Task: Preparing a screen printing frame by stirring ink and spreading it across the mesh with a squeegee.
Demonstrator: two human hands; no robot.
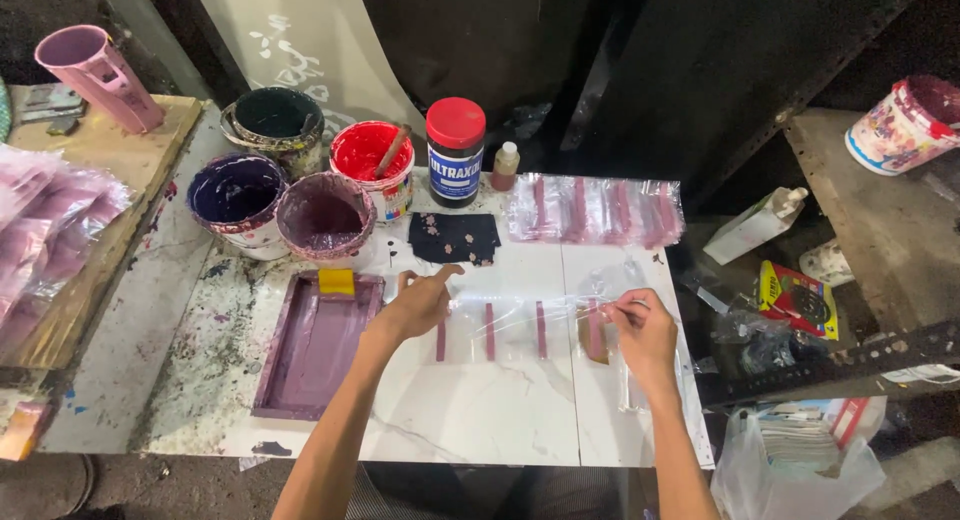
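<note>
I see my left hand (420, 305) near the middle of the frame, resting on the left end of a clear plastic sheet (520, 325) that lies flat on the white worktop (480, 410). Its grip is released: index finger stretched out, the rest loosely curled, nothing held. My right hand (640, 330), right of centre, pinches the sheet's right end between thumb and fingertips, so that grip is closed on the plastic. The sheet carries short purple strips (490, 330) printed side by side.

Above it, in the upper middle of the frame, I see a stack of clear bags (595, 212) with the same purple bars, and a dark cloth (455, 238) just left of them.

The containers cluster at upper left. A pot of red paint (370, 158) has a stick standing in it. A pot (325, 215) just below holds dull purple paint, one beside it (238, 192) holds dark violet, and a tin behind (275, 120) looks nearly black inside. A black jar with a red lid (455, 152) and a small brownish bottle (506, 167) stand capped, touching nothing else. Left of my left hand lies a purple-stained framed screen (315, 345) with a yellow-handled squeegee (336, 281) at its top edge. A pink jug (95, 75) stands tilted at the far upper left; I cannot tell what is in it.
</note>
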